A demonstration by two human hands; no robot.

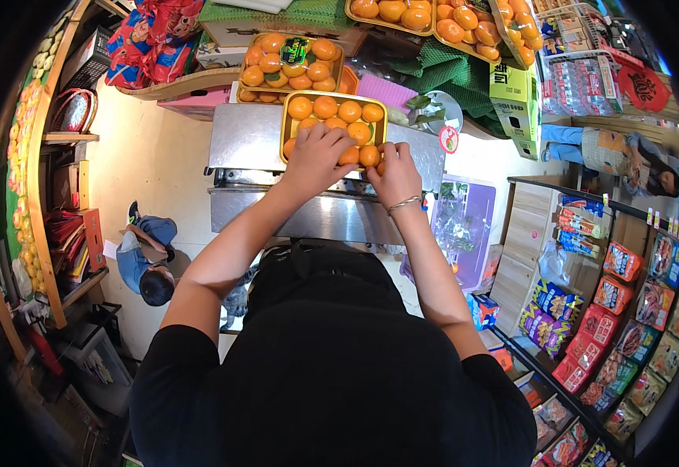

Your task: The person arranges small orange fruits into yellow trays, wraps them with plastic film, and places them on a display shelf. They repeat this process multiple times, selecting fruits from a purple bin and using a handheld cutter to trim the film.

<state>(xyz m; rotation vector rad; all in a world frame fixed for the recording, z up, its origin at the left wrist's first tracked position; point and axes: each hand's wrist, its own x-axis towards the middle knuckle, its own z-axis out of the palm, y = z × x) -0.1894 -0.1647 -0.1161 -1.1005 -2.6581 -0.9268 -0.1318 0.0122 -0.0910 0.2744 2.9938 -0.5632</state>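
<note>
A gold-rimmed plastic tray of mandarin oranges rests on a stainless steel worktop before me. My left hand lies over the fruit at the tray's front left, fingers bent across it and thumb by the front rim. A mandarin shows between that thumb and the fingers; the palm hides whether it is gripped. At the front right corner, my right hand, with a bangle at its wrist, has fingers and thumb around a partly hidden mandarin. Some leaves lie among the fruit.
Behind stands a wrapped, labelled tray of mandarins. A pink foam net sheet and a metal dish with leaves lie right of it. A purple crate sits lower right. One person is at left, another far right.
</note>
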